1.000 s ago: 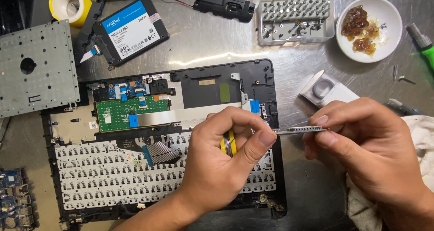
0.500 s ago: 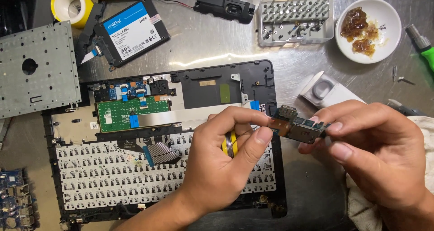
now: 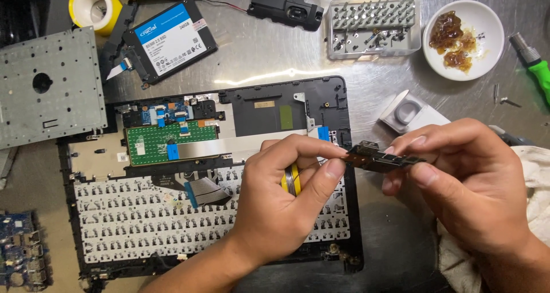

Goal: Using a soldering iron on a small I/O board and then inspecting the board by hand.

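yellow tool [image 3: 292, 180] mostly hidden, cloth [image 3: 535, 213] cut off

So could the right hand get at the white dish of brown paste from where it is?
Probably yes, once freed. The white dish sits on bare metal table straight beyond the right hand, nothing between them. But that hand pinches the small circuit board together with the left hand, so it is occupied.
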